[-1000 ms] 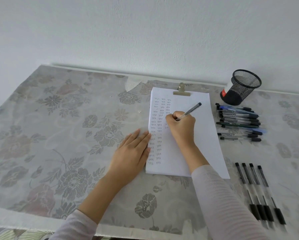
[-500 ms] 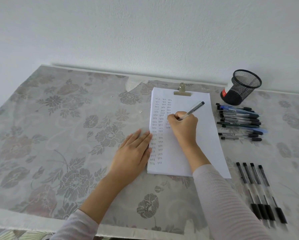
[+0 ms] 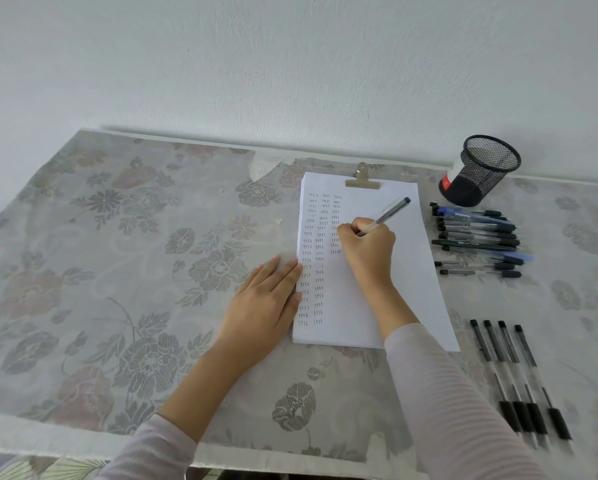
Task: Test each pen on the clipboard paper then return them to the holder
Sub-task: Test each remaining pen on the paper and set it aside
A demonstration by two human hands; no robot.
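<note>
slim grey pen (image 3: 387,214), black-capped, tilted over paper (image 3: 394,271)

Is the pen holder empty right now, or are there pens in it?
Empty, it seems: nothing sticks up out of the holder, and pens lie on the table beside it.

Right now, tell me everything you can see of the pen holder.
The pen holder is a round black wire-mesh cup with a darker band at its base, open end up. No pens stick out. It stands at the table's far right by the wall, beyond the pile of pens. A white-and-red thing shows at its lower left; contact unclear.
</note>
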